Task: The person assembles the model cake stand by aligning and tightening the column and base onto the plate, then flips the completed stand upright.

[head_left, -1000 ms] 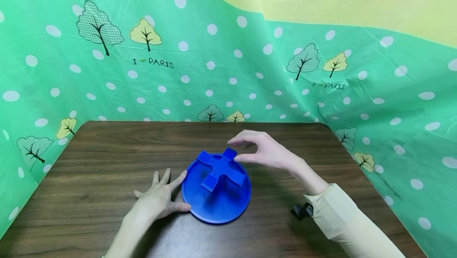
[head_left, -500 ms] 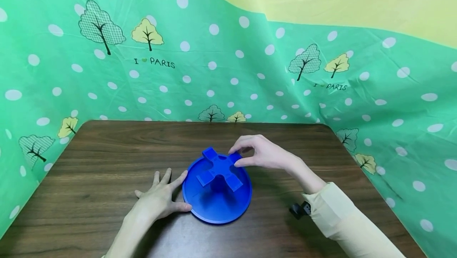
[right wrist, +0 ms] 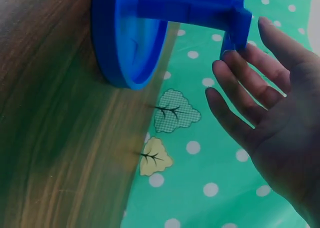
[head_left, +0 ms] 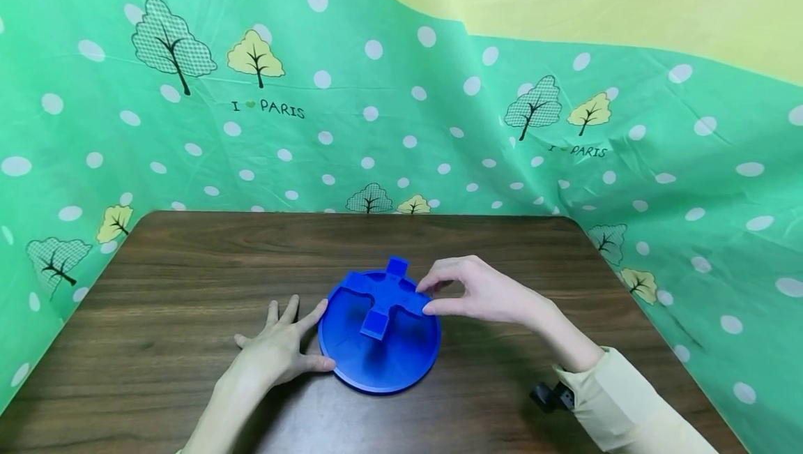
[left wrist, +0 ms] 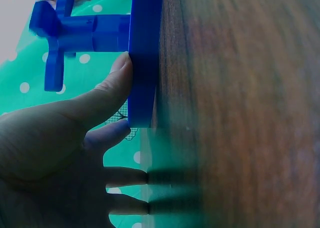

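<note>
A blue stand with a wide round base (head_left: 383,370), a short post and a cross-shaped top (head_left: 385,293) is on the wooden table. The left hand (head_left: 276,353) holds the base steady at its left rim, thumb and index finger against the edge and the other fingers spread on the table. At the right, the right hand (head_left: 479,293) has one arm of the cross between thumb and fingers. In the right wrist view its fingertips (right wrist: 227,58) meet the end of that arm, while the thumb appears slightly apart. The post (left wrist: 100,33) shows in the left wrist view.
A dark wooden table (head_left: 188,280) lies under everything. Behind and beside it hangs a green and yellow cloth (head_left: 376,91) with dots and trees. A small black device (head_left: 552,396) sits by the right sleeve (head_left: 617,398).
The cross-shaped top has turned clockwise. The right hand has come nearer and moved slightly right, along with one arm of the cross. The left hand and the base stay put.
</note>
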The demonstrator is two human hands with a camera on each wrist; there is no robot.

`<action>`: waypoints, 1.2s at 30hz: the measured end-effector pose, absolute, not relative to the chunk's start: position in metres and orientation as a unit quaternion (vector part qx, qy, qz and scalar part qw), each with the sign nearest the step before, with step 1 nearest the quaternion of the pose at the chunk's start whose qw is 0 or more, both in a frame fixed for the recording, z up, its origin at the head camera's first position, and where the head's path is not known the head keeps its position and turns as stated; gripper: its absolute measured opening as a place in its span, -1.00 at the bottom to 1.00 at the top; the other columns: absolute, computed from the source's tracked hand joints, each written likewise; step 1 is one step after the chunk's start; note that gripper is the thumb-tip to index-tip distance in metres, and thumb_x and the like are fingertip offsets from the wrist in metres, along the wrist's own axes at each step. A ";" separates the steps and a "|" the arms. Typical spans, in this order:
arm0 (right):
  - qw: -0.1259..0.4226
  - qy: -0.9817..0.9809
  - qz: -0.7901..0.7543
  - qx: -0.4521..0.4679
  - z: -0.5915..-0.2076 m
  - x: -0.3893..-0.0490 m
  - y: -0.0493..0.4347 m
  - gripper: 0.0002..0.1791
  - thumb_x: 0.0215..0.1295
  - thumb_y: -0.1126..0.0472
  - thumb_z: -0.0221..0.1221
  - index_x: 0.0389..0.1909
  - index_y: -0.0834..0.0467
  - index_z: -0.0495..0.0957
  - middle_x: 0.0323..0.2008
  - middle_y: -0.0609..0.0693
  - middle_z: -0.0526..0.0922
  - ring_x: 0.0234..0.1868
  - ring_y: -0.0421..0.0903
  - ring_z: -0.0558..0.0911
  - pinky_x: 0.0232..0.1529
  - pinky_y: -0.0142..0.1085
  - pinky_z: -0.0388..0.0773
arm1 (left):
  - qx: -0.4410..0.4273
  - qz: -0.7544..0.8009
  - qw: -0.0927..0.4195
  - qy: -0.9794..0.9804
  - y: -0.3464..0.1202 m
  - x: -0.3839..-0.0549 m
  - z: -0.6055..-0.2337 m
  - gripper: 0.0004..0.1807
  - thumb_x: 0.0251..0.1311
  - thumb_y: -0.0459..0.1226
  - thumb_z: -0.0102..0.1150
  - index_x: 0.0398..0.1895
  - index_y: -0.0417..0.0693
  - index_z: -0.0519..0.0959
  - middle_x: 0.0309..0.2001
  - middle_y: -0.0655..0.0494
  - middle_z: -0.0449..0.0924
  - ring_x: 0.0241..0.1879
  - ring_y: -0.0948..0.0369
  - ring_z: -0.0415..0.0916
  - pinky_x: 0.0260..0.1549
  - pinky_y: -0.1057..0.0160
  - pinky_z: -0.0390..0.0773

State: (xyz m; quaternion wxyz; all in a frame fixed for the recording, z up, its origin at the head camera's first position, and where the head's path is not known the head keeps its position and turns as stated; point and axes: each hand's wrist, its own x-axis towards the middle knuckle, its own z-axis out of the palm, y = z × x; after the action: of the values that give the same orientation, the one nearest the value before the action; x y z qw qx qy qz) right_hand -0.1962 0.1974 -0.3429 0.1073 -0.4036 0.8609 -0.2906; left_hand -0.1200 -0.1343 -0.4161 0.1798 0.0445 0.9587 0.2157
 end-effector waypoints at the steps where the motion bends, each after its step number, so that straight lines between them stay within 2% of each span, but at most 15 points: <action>1: 0.096 0.860 -0.294 -0.407 -0.342 -0.197 0.197 -0.69 0.33 -0.08 0.36 0.02 -0.10 0.72 -0.09 -0.21 0.75 -0.05 -0.27 0.72 0.01 -0.23 0.74 | 0.045 0.215 0.179 0.959 -0.134 -0.120 -0.416 0.15 -0.03 0.30 0.44 0.63 0.31 0.12 0.63 -0.36 -0.07 0.59 -0.46 -0.27 0.05 -0.87 -0.12; 4: 0.054 0.859 -0.309 -0.404 -0.339 -0.203 0.195 -0.70 0.32 0.02 0.39 0.04 -0.07 0.72 -0.05 -0.17 0.76 -0.01 -0.21 0.72 0.02 -0.22 0.73 | 0.045 0.214 0.177 0.959 -0.134 -0.120 -0.417 0.15 -0.04 0.30 0.44 0.63 0.31 0.12 0.63 -0.36 -0.07 0.59 -0.46 -0.27 0.05 -0.87 -0.12; 7: 0.028 0.864 -0.312 -0.393 -0.338 -0.213 0.189 -0.61 0.28 0.04 0.42 0.12 -0.09 0.68 0.06 -0.18 0.72 0.12 -0.18 0.67 0.10 -0.18 0.70 | 0.045 0.213 0.178 0.960 -0.134 -0.120 -0.417 0.15 -0.03 0.30 0.44 0.63 0.31 0.12 0.63 -0.36 -0.07 0.59 -0.46 -0.27 0.05 -0.86 -0.12; 12: 0.088 0.867 -0.308 -0.383 -0.343 -0.229 0.179 -0.50 0.27 -0.02 0.42 0.23 -0.16 0.62 0.19 -0.21 0.66 0.24 -0.17 0.63 0.18 -0.17 0.69 | 0.047 0.212 0.178 0.960 -0.132 -0.120 -0.418 0.14 -0.02 0.30 0.44 0.63 0.31 0.13 0.63 -0.36 -0.06 0.59 -0.46 -0.26 0.06 -0.86 -0.11; 16: 0.141 0.866 -0.304 -0.372 -0.349 -0.234 0.175 -0.51 0.29 -0.04 0.40 0.23 -0.08 0.63 0.18 -0.12 0.70 0.17 -0.12 0.68 0.18 -0.10 0.70 | 0.050 0.217 0.176 0.959 -0.131 -0.119 -0.420 0.13 -0.02 0.29 0.44 0.63 0.31 0.14 0.63 -0.36 -0.05 0.59 -0.47 -0.25 0.05 -0.86 -0.10; 20: 0.158 0.871 -0.299 -0.357 -0.352 -0.233 0.177 -0.51 0.30 -0.05 0.39 0.20 0.02 0.66 0.14 -0.05 0.73 0.12 -0.09 0.72 0.17 -0.02 0.70 | 0.051 0.218 0.176 0.959 -0.131 -0.118 -0.422 0.14 -0.03 0.30 0.44 0.63 0.31 0.13 0.63 -0.36 -0.06 0.59 -0.47 -0.25 0.05 -0.86 -0.10; 25: 0.150 0.875 -0.295 -0.353 -0.349 -0.224 0.182 -0.56 0.29 -0.06 0.39 0.14 0.02 0.68 0.07 -0.07 0.76 0.09 -0.10 0.75 0.14 -0.05 0.71 | 0.051 0.215 0.173 0.960 -0.133 -0.119 -0.421 0.14 -0.03 0.30 0.45 0.63 0.31 0.13 0.63 -0.36 -0.06 0.59 -0.47 -0.25 0.03 -0.87 -0.10; 30: 0.137 0.873 -0.298 -0.361 -0.349 -0.213 0.188 -0.62 0.31 -0.02 0.39 0.09 -0.01 0.69 0.02 -0.10 0.77 0.04 -0.14 0.76 0.09 -0.16 0.74 | 0.051 0.217 0.169 0.960 -0.134 -0.119 -0.421 0.15 -0.05 0.30 0.46 0.63 0.31 0.14 0.63 -0.36 -0.05 0.58 -0.48 -0.24 0.02 -0.87 -0.10; 36: 0.114 0.880 -0.282 -0.366 -0.350 -0.202 0.192 -0.61 0.32 -0.01 0.38 0.13 -0.03 0.67 0.00 -0.16 0.75 -0.01 -0.21 0.72 0.03 -0.33 0.72 | 0.051 0.213 0.168 0.961 -0.134 -0.120 -0.422 0.14 -0.03 0.30 0.45 0.63 0.31 0.14 0.62 -0.37 -0.05 0.58 -0.47 -0.23 0.02 -0.87 -0.10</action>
State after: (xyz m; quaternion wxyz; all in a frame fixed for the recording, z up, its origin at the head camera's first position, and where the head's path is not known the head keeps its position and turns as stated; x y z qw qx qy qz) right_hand -0.2015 0.1924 -0.3504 0.1144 -0.3657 0.8795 -0.2823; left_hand -0.1196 -0.1343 -0.4216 0.1676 0.0506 0.9611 0.2135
